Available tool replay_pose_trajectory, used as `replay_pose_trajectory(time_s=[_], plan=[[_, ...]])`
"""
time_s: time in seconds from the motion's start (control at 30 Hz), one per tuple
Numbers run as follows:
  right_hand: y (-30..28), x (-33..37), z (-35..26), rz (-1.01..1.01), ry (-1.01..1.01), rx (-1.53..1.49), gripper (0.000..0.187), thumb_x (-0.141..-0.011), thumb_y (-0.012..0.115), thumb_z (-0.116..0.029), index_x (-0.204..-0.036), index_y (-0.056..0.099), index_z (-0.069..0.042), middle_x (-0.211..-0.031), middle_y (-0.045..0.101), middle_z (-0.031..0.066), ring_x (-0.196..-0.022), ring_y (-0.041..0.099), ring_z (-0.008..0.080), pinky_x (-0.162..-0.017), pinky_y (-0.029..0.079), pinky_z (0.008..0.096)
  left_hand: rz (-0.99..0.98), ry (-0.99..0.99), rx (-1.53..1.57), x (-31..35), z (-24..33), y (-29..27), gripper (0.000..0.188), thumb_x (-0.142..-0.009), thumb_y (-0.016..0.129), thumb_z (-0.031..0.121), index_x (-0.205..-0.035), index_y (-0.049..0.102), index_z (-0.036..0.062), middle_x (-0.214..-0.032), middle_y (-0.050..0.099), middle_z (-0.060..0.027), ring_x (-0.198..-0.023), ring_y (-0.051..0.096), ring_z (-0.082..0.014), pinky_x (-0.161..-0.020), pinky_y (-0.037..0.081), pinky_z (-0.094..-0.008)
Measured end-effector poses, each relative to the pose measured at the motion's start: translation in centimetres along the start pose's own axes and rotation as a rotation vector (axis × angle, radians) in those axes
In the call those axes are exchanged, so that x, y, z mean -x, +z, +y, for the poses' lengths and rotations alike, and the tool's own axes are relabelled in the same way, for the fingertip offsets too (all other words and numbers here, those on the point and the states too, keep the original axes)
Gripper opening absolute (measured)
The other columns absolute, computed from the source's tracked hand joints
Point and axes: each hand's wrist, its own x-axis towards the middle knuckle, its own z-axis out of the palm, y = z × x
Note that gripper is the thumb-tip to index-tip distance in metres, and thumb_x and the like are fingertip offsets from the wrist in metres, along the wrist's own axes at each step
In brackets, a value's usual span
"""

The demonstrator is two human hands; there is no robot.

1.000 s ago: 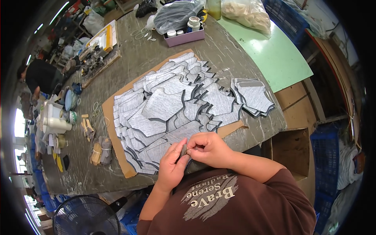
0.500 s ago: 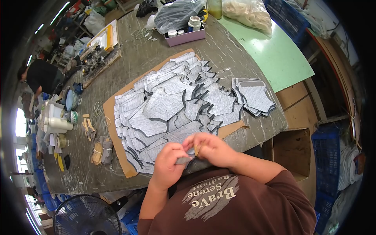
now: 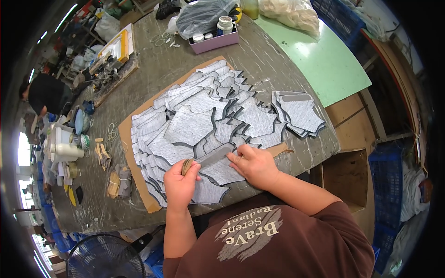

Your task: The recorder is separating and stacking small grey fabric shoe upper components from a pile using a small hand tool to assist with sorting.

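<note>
A: ok what's going on with the hands here?

B: left hand [image 3: 180, 187] is wrapped round a little brown bundle [image 3: 187, 166], edges poking up past the thumb. right hand [image 3: 255, 167] is half curled with its fingertips on the end of a grey strip [image 3: 215, 156]. pinching or just pressing, can't tell tbh.

A: and the strip's where?

B: between the two hands, on the near side of the pile of grey cutouts [image 3: 190, 126], which sits on cardboard [image 3: 150, 203] on the table [image 3: 106, 208].

A: any containers?

B: yep, purple box [image 3: 214, 44] at the far side, with a jar [image 3: 225, 24] and two white-capped pots [image 3: 198, 37] in it. grey bag [image 3: 199, 18] bulging right behind. clear bag [image 3: 289, 16] full of pale tan stuff on the green board [image 3: 320, 65]. white bottle [image 3: 67, 149] over on the left, blue crate [image 3: 385, 185] off to the right.

A: any writing?

B: big pale lettering on the brown shirt [image 3: 296, 241], upside down from this view. jar's markings are too small to read.
</note>
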Motion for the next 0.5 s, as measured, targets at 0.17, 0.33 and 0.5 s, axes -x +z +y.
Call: replay_pose_trajectory(time_s=[0.17,0.33,0.5], plan=[[0.45,0.30,0.30,-0.026,-0.018,0.029,0.029,-0.077,0.064,-0.020,-0.105,0.065,-0.012,-0.084,0.048,0.0038,-0.060,0.054,0.0183,-0.050,0.045,0.0314,0.012,-0.015,-0.026,-0.33,0.16,0.25,0.007,-0.083,0.065,0.002,-0.088,0.064,-0.0038,-0.070,0.060,-0.0020,-0.057,0.054,-0.0072,-0.053,0.044,-0.0210],[0.53,0.43,0.20,-0.002,-0.027,0.051,0.030,-0.076,0.064,-0.019,-0.105,0.066,-0.011,-0.083,0.048,0.0032,-0.060,0.053,0.0173,-0.049,0.044,0.0314,0.027,-0.035,-0.045,-0.42,0.24,0.61,0.009,-0.083,0.066,0.003,-0.089,0.065,-0.0040,-0.069,0.060,-0.0017,-0.056,0.054,-0.0067,-0.052,0.044,-0.0207],[0.55,0.39,0.08,0.020,-0.031,0.058,0.028,-0.075,0.064,-0.019,-0.102,0.066,-0.010,-0.087,0.050,0.0024,-0.061,0.053,0.0156,-0.051,0.044,0.0303,0.041,-0.041,-0.070,-0.50,0.14,0.72,0.011,-0.083,0.066,0.004,-0.090,0.066,-0.0040,-0.069,0.060,-0.0015,-0.056,0.053,-0.0065,-0.052,0.044,-0.0207]])
